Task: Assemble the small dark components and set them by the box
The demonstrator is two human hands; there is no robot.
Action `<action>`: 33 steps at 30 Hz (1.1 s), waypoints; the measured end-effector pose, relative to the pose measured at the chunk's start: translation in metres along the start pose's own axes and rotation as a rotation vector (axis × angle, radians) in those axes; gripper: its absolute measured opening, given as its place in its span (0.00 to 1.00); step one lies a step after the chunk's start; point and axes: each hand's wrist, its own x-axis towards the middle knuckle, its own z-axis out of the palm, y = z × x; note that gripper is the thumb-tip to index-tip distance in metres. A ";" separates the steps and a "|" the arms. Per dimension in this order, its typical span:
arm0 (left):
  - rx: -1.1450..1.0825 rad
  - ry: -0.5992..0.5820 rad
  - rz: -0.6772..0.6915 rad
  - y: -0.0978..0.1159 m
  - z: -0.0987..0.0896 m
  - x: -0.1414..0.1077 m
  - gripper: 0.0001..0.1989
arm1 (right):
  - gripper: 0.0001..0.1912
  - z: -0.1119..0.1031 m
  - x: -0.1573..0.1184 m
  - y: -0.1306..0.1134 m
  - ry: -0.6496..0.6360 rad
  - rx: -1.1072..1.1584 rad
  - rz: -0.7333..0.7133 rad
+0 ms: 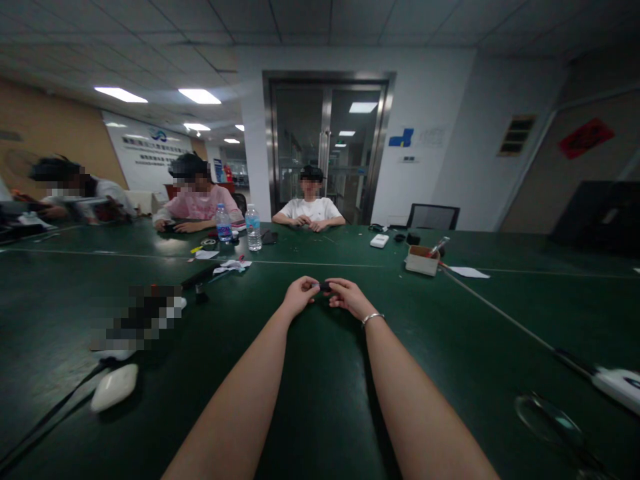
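Observation:
Both my arms reach forward over a dark green table (320, 373). Between the fingertips sits a small dark object (325, 287), too small to name. My left hand (300, 295) pinches its left end, where a lighter bit shows. On the other end, my right hand (350, 297) closes its thumb and fingers, with a silver bracelet (373, 319) at the wrist. The two hands are a short gap apart, and the object bridges them just above the tabletop.
Left lie a white rounded case (115, 388) and a pixelated item (145, 317). Farther back stand two water bottles (254, 228). At right are a small cardboard box (423, 261), a cable, a white power strip (617, 387) and eyeglasses (550, 420). Three people sit across the table.

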 end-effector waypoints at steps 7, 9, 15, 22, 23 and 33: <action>0.008 -0.019 0.035 -0.001 0.000 -0.001 0.13 | 0.07 0.002 -0.002 -0.001 0.010 0.021 0.017; 0.017 -0.025 0.046 -0.003 0.000 0.000 0.13 | 0.07 0.003 -0.003 -0.001 0.014 0.022 0.021; 0.115 0.016 0.081 -0.004 0.001 0.000 0.15 | 0.07 0.004 -0.002 -0.002 0.073 0.051 -0.007; 0.253 0.028 0.133 -0.001 0.001 -0.002 0.11 | 0.03 0.001 -0.001 0.000 0.009 0.038 0.015; 0.255 0.028 0.132 -0.002 0.001 -0.002 0.11 | 0.03 0.001 -0.002 0.000 -0.002 0.034 0.012; 0.259 -0.023 0.120 -0.002 0.002 -0.003 0.11 | 0.06 -0.001 0.000 0.002 -0.016 0.080 0.012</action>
